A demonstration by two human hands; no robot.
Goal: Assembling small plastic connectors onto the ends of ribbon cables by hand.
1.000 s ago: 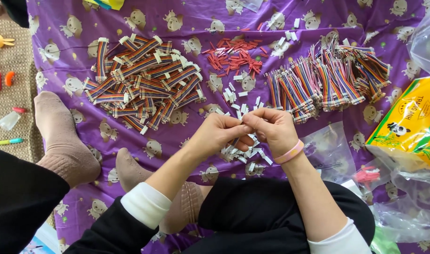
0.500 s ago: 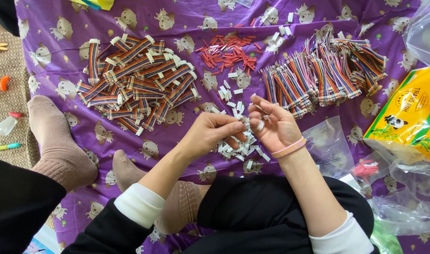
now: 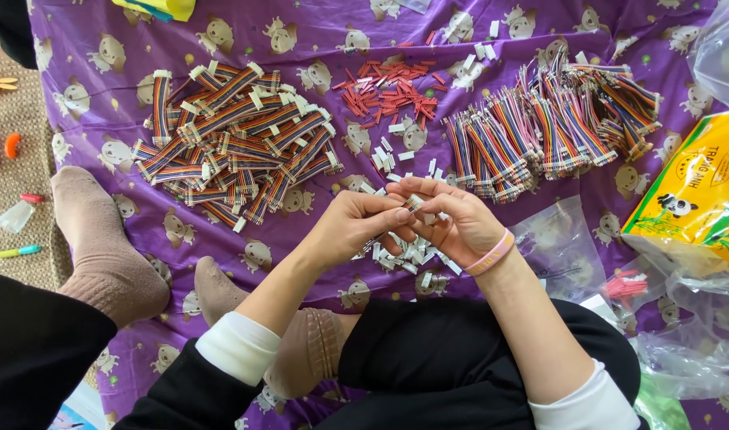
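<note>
Head view: purple cloth point(image 3: 317, 32) carries a finished ribbon-cable pile point(image 3: 233, 143), a loose wire-bundle pile point(image 3: 548, 127), red terminal strips point(image 3: 388, 91) and a yellow bag point(image 3: 699, 191) at right. Loose white housings point(image 3: 408, 253) lie under my hands. Against the frame half a second back, both hands sit lower in view and closer together. Left hand point(image 3: 356, 227) and right hand point(image 3: 460, 227) pinch one small white connector point(image 3: 416, 203) between fingertips, fingers closed on it.
</note>
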